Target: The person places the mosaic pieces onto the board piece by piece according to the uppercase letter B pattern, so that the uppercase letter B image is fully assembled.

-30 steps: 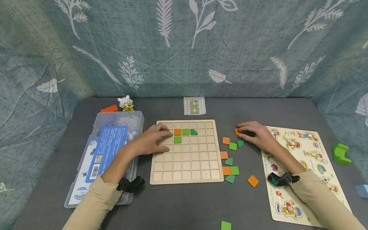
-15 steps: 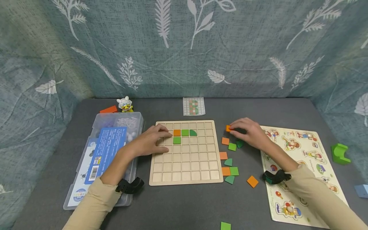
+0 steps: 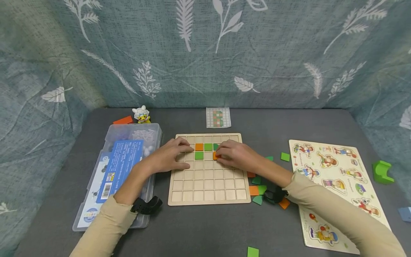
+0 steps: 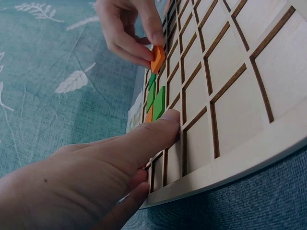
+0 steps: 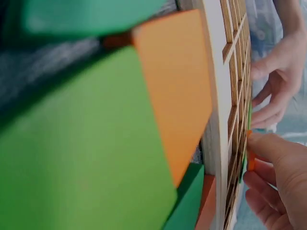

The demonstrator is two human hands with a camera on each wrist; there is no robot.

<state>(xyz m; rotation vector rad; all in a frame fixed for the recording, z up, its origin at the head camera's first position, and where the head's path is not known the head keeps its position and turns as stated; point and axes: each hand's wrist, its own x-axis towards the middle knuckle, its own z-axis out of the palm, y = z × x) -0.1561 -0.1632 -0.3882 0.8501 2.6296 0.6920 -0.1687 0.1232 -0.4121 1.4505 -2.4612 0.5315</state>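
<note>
A wooden grid board [image 3: 208,185] lies mid-table. Set in its upper cells are an orange square tile [image 3: 199,146], a green square tile [image 3: 208,146], a dark green quarter-round tile [image 3: 216,146] partly behind fingers, and a second green square [image 3: 199,155] one row lower. Thumb and fingertips of my right hand [image 3: 237,154] pinch another orange square tile [image 4: 158,59], held tilted at the cell below the quarter-round one; whether it touches the board I cannot tell. My left hand [image 3: 167,157] rests on the board's left edge, fingers and thumb spread and holding nothing.
Loose tiles, including an orange one [image 3: 253,190], lie along the board's right side, partly under my right forearm. A pattern card [image 3: 218,117] lies behind the board. Left stands a plastic box [image 3: 155,135]; right, a picture puzzle [image 3: 330,157] and a green block [image 3: 382,172].
My right hand has carried the orange tile left, from beside the board to over its upper cells. A green tile near the puzzle is now uncovered. The left hand stays put.
</note>
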